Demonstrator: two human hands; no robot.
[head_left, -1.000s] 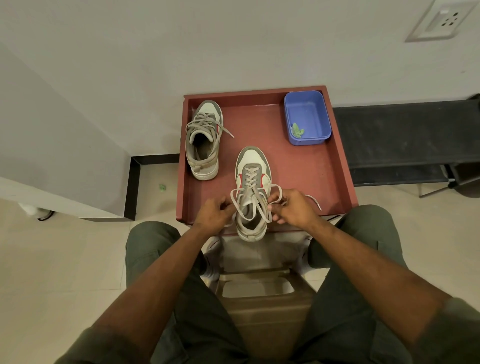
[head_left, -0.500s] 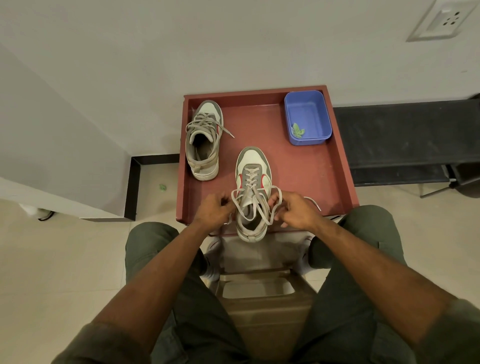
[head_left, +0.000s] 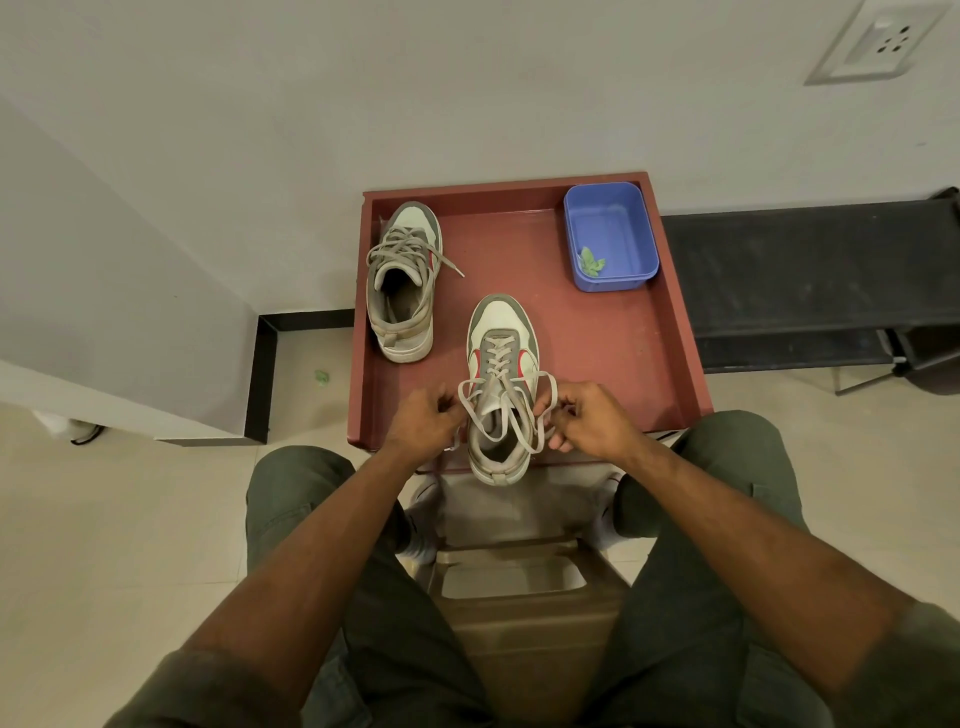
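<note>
A grey and white sneaker (head_left: 500, 332) with red side marks stands at the near edge of a red-brown tray table (head_left: 597, 353), toe pointing away from me. Its grey laces (head_left: 511, 410) form two loops crossing over the shoe's opening. My left hand (head_left: 423, 418) pinches the left lace loop beside the shoe. My right hand (head_left: 592, 415) pinches the right loop on the other side. A second matching sneaker (head_left: 402, 283) sits at the tray's far left, its laces loose.
A blue plastic tub (head_left: 610, 236) holding a small green scrap stands in the tray's far right corner. A dark bench (head_left: 810, 270) runs to the right along the white wall. My knees flank a brown stool (head_left: 519, 597) below the tray. A wall socket (head_left: 878, 44) is at the upper right.
Both hands have drawn slightly apart, pulling the lace loops wider across the near sneaker's opening. The shoes and tub have not moved.
</note>
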